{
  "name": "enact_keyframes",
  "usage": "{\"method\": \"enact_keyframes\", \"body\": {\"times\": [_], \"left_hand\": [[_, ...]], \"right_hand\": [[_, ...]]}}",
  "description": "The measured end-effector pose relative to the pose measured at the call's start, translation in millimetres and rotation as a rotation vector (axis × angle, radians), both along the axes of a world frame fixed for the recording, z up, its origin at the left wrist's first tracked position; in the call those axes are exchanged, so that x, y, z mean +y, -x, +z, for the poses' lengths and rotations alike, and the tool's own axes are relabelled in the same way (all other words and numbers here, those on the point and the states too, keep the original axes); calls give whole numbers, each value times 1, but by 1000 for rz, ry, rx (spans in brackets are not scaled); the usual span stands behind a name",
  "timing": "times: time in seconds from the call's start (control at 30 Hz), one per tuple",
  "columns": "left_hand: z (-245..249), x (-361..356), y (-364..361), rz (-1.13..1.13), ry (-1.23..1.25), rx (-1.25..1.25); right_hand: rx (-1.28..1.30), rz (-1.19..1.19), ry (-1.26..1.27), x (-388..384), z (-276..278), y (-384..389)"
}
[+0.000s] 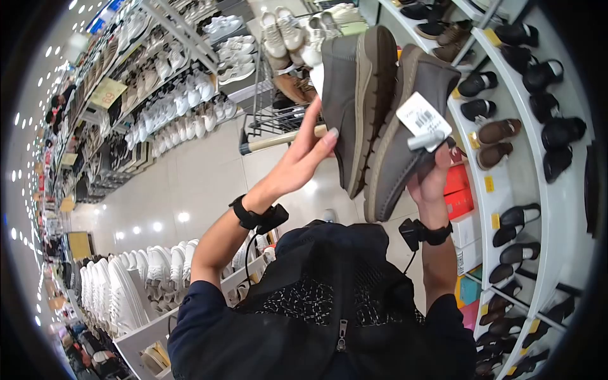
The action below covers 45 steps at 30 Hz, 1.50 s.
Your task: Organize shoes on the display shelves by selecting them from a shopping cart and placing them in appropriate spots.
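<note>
A pair of dark grey-brown shoes is held up in front of me, side by side with toes and heels roughly in line. My left hand [307,152] grips the left shoe [342,101] by its side, thumb against the upper and fingers partly behind it. The right shoe [405,120] is in my right hand [434,177], whose fingers are mostly hidden behind it. A white barcode tag [423,117] with a clear plastic piece hangs over the right shoe. Both soles face each other.
Beyond the shoes stands a wire cart [272,130] loaded with several pairs. White shelves [535,190] of dark shoes curve along the right, with shoe boxes [459,202] beside them. Racks of white shoes [183,95] line the left; more white shoes [120,285] sit at lower left.
</note>
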<state>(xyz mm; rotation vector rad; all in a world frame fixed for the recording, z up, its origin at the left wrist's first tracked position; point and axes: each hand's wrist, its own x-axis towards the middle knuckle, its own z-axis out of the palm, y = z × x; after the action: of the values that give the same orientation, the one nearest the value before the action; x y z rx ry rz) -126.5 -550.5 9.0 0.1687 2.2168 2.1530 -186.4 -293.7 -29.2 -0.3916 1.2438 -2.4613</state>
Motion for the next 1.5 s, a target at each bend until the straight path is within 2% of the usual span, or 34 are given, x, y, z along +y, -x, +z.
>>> {"method": "enact_keyframes", "body": {"times": [0.07, 0.13, 0.17, 0.27, 0.33, 0.37, 0.5, 0.57, 0.67, 0.7, 0.77, 0.87, 0.93, 1.03, 1.1, 1.17, 1.2, 1.27, 1.37, 1.4, 1.43, 1.5], "left_hand": [[7, -21, 22, 130, -2, 97], [10, -46, 45, 232, -8, 154], [2, -64, 58, 277, 96, 179], [10, -87, 92, 361, -20, 179], [2, -121, 130, 454, 208, 114], [-2, -138, 155, 321, 154, 91], [-44, -169, 224, 460, 275, -83], [-120, -195, 262, 529, 356, -92], [-176, -204, 290, 563, 401, -307], [-204, -214, 296, 569, 441, -271], [-211, -208, 300, 569, 570, -532], [-250, -211, 309, 576, 622, -725], [-272, -213, 319, 625, 647, -783], [-289, -207, 331, 680, 692, -873], [-307, -201, 335, 740, 752, -919], [-307, -204, 340, 728, 751, -926], [-311, -210, 340, 671, 687, -915], [-324, -218, 336, 607, 558, -867], [-294, -218, 335, 549, 484, -875], [-286, -212, 332, 574, 593, -804], [-277, -209, 327, 570, 595, -795], [-254, -207, 324, 561, 494, -685]], "right_hand": [[56, 71, -78, -35, 17, 26], [72, 124, -27, -64, 22, 59], [68, 175, -15, -74, 33, 77], [93, 228, -187, -109, 52, 143], [105, 311, -328, -131, 52, 194], [118, 294, -413, -143, 45, 217], [144, 419, -670, -195, 17, 299], [102, 490, -818, -219, -31, 347], [44, 612, -758, -248, -108, 389], [20, 619, -773, -257, -129, 398], [-76, 632, -945, -264, -150, 402], [-98, 604, -923, -275, -187, 396], [-60, 566, -888, -284, -238, 392], [195, 457, -1133, -293, -349, 382], [145, 627, -1155, -288, -330, 382], [200, 614, -1270, -288, -330, 383], [256, 532, -1285, -289, -330, 380], [213, 582, -1312, -289, -328, 385], [167, 650, -1338, -293, -308, 392], [163, 640, -1340, -293, -301, 393], [157, 627, -1344, -292, -294, 392], [190, 576, -1262, -286, -279, 391]]}}
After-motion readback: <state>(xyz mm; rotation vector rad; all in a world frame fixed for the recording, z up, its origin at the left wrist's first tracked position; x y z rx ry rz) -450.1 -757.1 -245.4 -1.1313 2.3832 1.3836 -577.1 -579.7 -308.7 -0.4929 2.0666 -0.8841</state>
